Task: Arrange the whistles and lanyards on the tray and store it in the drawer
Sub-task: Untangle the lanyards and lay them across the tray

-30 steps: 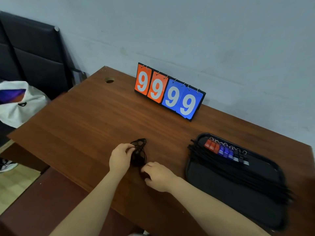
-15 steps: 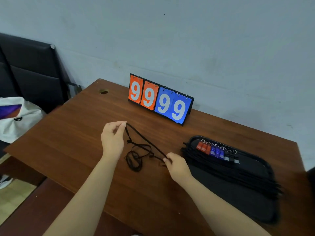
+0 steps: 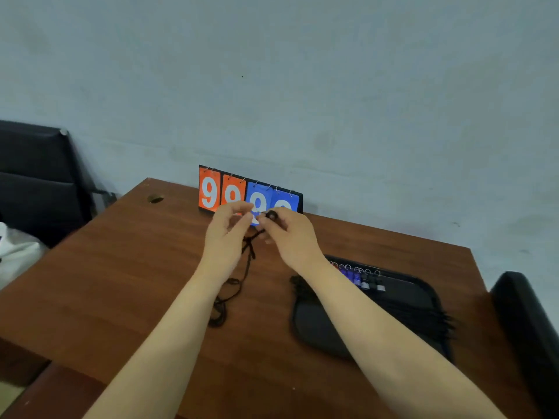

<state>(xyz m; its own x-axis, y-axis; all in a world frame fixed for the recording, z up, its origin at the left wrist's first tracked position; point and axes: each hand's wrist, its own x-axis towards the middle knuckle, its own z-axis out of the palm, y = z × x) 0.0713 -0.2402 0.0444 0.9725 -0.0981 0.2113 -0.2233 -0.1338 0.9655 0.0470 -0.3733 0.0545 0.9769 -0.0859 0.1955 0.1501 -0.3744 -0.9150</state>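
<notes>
Hovering above the table (image 3: 121, 282), both hands were raised toward 12 o'clock, close together in front of the scoreboard (image 3: 211, 192), which covered part of its blue cards.

Right hand (image 3: 290, 234): fingers curled, thumb and forefinger pinched on the top of a black lanyard (image 3: 248, 252). A small black round piece showed at the fingertips, too blurred to name.

Left hand (image 3: 227, 231): fingers bent, with the thumb and forefinger tips drawn near each other just beside the right hand's fingertips. The cord ran close past its palm. Blur hid whether the hand actually gripped the cord, so I could not tell.

The lanyard hung slack from between the hands, knotted a little way down. It dropped toward 6 o'clock, and its lower end lay in a loose coil on the wood under the left forearm.

The tray (image 3: 317, 334), black, lay flat on the table at 4 o'clock, partly under the right forearm. A row of whistles (image 3: 357, 278), blue then black, sat along the tray's far edge with their rings up. A bundle of black lanyards (image 3: 423, 316) lay across the tray, its ends past the rim at 3 o'clock.

Off the table there was a dark chair back (image 3: 36, 176) at 9 o'clock, a white bag (image 3: 15, 252) below it, and another black chair (image 3: 529, 328) at 3 o'clock.
</notes>
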